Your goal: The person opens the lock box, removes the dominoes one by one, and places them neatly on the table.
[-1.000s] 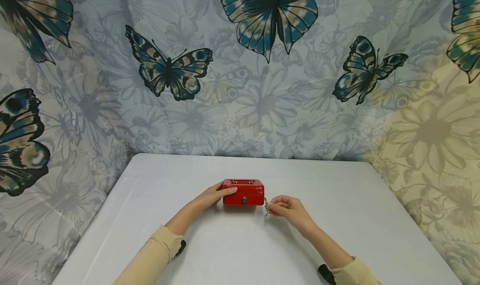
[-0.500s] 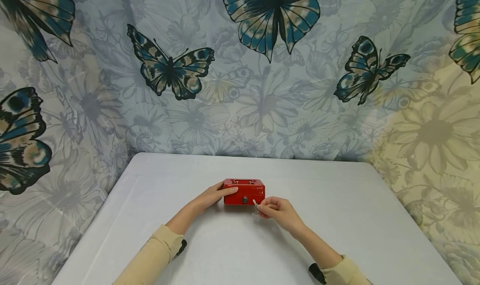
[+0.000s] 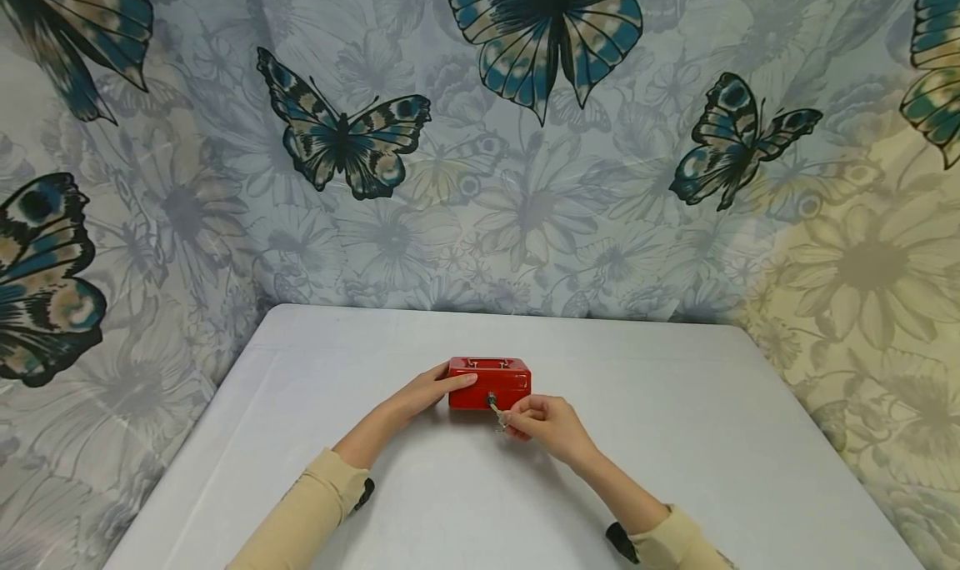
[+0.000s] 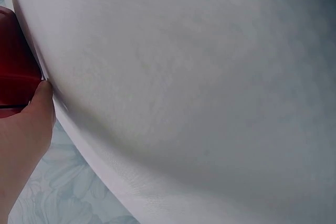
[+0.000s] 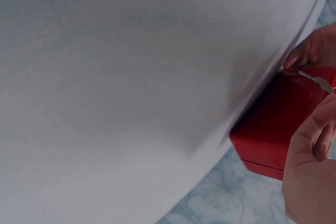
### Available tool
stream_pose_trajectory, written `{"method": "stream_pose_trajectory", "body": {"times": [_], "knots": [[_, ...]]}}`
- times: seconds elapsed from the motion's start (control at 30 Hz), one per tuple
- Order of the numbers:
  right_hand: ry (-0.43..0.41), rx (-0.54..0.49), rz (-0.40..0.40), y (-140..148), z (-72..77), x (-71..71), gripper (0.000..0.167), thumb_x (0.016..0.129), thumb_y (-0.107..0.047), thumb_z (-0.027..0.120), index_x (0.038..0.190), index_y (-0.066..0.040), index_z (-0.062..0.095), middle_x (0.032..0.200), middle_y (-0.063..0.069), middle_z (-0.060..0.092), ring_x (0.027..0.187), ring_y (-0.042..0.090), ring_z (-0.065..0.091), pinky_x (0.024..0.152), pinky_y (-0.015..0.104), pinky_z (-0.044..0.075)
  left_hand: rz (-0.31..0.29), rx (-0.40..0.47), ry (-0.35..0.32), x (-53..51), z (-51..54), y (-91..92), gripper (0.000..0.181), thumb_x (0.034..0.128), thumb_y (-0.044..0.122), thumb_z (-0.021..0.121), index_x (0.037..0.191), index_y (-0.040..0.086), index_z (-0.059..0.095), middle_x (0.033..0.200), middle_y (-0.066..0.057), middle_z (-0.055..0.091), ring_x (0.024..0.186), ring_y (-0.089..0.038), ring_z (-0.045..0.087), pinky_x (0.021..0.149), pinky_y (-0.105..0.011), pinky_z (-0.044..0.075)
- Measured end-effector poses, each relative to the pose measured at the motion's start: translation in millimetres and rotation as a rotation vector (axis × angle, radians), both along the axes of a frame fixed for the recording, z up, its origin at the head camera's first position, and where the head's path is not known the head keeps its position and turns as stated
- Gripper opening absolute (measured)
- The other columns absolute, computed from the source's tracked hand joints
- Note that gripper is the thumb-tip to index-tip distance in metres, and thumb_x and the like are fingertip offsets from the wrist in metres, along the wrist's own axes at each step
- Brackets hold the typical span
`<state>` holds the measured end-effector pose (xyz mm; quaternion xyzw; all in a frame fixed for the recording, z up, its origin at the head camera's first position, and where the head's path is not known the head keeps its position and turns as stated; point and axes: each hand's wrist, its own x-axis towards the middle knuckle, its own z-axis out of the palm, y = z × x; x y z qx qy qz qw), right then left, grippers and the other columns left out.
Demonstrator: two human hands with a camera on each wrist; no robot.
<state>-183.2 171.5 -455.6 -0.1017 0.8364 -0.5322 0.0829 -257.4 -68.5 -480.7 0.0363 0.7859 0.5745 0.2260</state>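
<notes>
A small red metal cash box (image 3: 491, 380) stands on the white table, a handle on its lid and a round lock (image 3: 491, 399) on its front face. My left hand (image 3: 423, 391) grips the box's left end, thumb across the front; its other fingers are mostly hidden behind. In the left wrist view, the thumb (image 4: 43, 94) lies against the red box. My right hand (image 3: 551, 424) pinches a small silver key (image 5: 316, 81) just in front of the lock. At this size I cannot tell whether the tip is in the keyhole. More small metal hangs below the fingers.
The white-covered table (image 3: 360, 345) spreads out around the box. A fabric backdrop (image 3: 525, 220) with flowers and butterflies rises behind the far edge and along both sides. A dark wrist camera (image 3: 621, 542) sits at the right cuff.
My right hand has moved left with the key, from beside the box's right end to the front of the lock. The left hand keeps its place on the box.
</notes>
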Motion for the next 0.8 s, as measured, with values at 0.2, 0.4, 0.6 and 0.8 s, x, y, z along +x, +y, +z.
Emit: {"method": "stream_pose_trajectory", "body": {"times": [0.2, 0.4, 0.6, 0.8], "knots": [[0.031, 0.035, -0.057, -2.9, -3.2, -3.6, 0.020, 0.089, -0.024, 0.072, 0.084, -0.005, 0.068, 0.071, 0.001, 0.069, 0.065, 0.016, 0.063, 0.064, 0.030, 0.057, -0.003, 0.009, -0.001, 0.0, -0.5, -0.5, 0.098, 0.0802, 0.065, 0.065, 0.153, 0.010, 0.030, 0.154, -0.014, 0.033, 0.141, -0.040, 0.029, 0.112, -0.059, 0.027], [0.048, 0.067, -0.116, -6.2, 0.9, -2.2, 0.022, 0.087, -0.027, 0.075, 0.079, -0.008, 0.066, 0.064, 0.000, 0.066, 0.061, 0.016, 0.061, 0.060, 0.035, 0.056, -0.007, 0.020, -0.002, -0.1, -0.3, 0.1, 0.098, 0.0803, 0.064, 0.066, 0.153, 0.010, 0.030, 0.155, -0.014, 0.033, 0.141, -0.040, 0.028, 0.112, -0.059, 0.026], [0.084, 0.074, -0.132, -9.9, 5.9, -1.3, 0.024, 0.085, -0.026, 0.077, 0.076, -0.007, 0.065, 0.061, 0.000, 0.064, 0.057, 0.015, 0.061, 0.056, 0.035, 0.056, -0.002, 0.013, -0.003, -0.5, -1.0, -0.2, 0.100, 0.0795, 0.065, 0.066, 0.153, 0.009, 0.029, 0.154, -0.015, 0.033, 0.141, -0.040, 0.028, 0.111, -0.060, 0.026], [0.129, 0.122, -0.149, -13.8, 10.9, -0.6, 0.023, 0.083, -0.023, 0.078, 0.071, -0.009, 0.064, 0.058, -0.003, 0.063, 0.053, 0.013, 0.059, 0.048, 0.025, 0.050, 0.000, -0.004, -0.012, 0.0, -0.1, -0.7, 0.102, 0.0771, 0.068, 0.066, 0.153, 0.011, 0.030, 0.154, -0.013, 0.034, 0.141, -0.038, 0.030, 0.111, -0.060, 0.026]]}}
